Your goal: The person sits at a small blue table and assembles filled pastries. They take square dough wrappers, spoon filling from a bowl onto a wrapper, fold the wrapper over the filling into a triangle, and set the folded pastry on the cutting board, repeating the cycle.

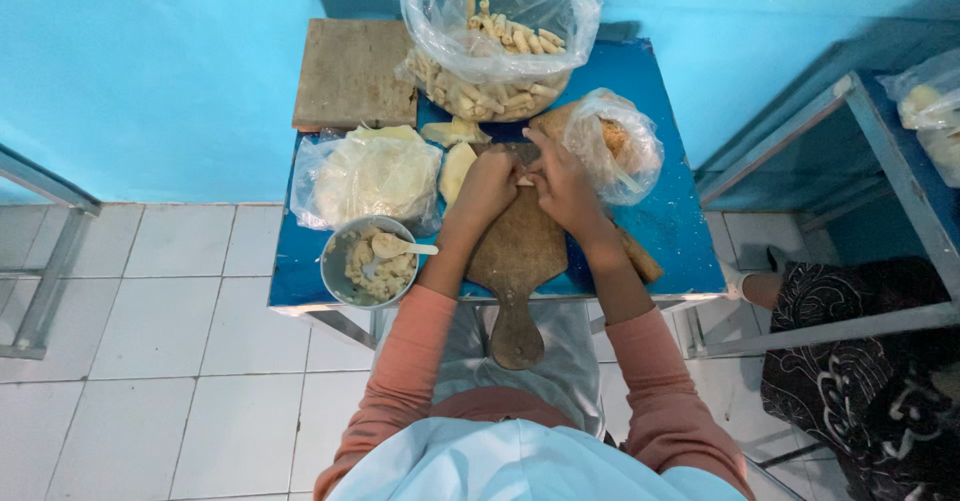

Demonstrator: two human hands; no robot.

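Note:
My left hand (487, 185) and my right hand (560, 183) meet over the far end of a wooden paddle board (517, 261), fingers pinched together on a small pale roll (524, 179) of wrapper. A loose wrapper sheet (455, 171) lies just left of my left hand. A metal bowl (337, 244) of pale filling with a spoon (398, 248) sits at the table's near left corner. A plastic bag of wrappers (365, 177) lies behind the bowl.
A large bag-lined bowl of finished rolls (495, 86) stands at the back of the blue table (675, 226). A wooden board (350, 71) lies back left; a small bag of crumbs (615, 141) right. Another person's patterned clothing (850, 351) is at right beside a metal frame.

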